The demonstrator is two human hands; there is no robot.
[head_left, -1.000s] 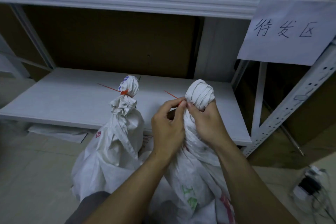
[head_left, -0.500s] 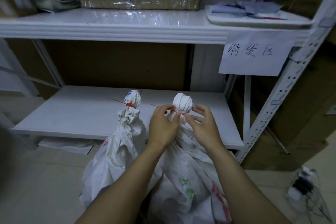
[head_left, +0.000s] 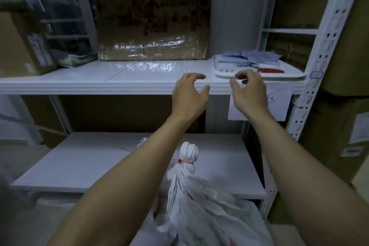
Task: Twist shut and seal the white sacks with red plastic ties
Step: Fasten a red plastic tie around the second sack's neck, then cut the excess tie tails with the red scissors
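— Since the near sack [head_left: 191, 201] has a red tie [head_left: 184, 162] cinched around its twisted neck, would you call that one finished?

— I would; the neck is bunched tight, the knob of cloth stands above the tie, and the sack sits low in front of the lower shelf [head_left: 83, 164], between the two forearms.

— And the other one?

— Mostly hidden behind the left forearm. Only a bit of its top [head_left: 142, 142] and a thin red tail [head_left: 125, 149] show (enough to suggest it is tied too, though I cannot confirm the knot).

— So two sacks, both probably sealed. What about the hands?

— Both are raised at the edge of the upper shelf [head_left: 99, 84], well apart from the sacks. The left hand [head_left: 189, 96] is loosely spread, fingers curled, holding nothing. The right hand [head_left: 249, 94] is curled with thumb and forefinger near each other, also seemingly empty, close to the white tray [head_left: 283, 75].

— What's on the tray?

— Some red ties [head_left: 270, 70] and pale folded pieces [head_left: 249, 57], too blurred to count. My guess: the reach is for supplies, if more sacks remain out of view.
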